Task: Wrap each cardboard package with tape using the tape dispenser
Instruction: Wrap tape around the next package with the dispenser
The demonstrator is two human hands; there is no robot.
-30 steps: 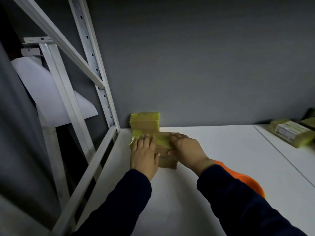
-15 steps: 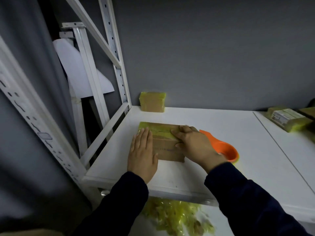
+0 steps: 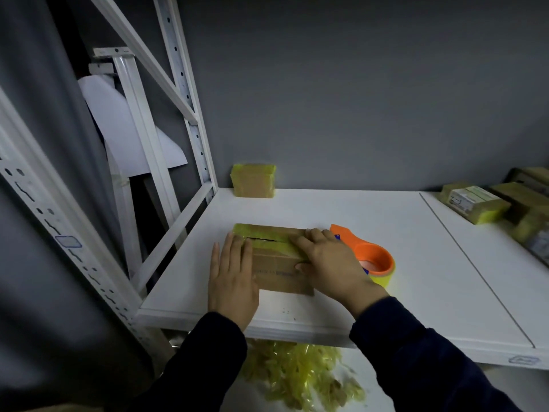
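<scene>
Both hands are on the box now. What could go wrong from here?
The tape strip on the box shows a dark gap near the left hand; pressing may seal in that wrinkle. The tape dispenser sits right beside the right hand, so pulling back could knock it.

It looked like a stockroom or packing area: white slotted metal racking, taped cardboard parcels on a shelf.
</scene>
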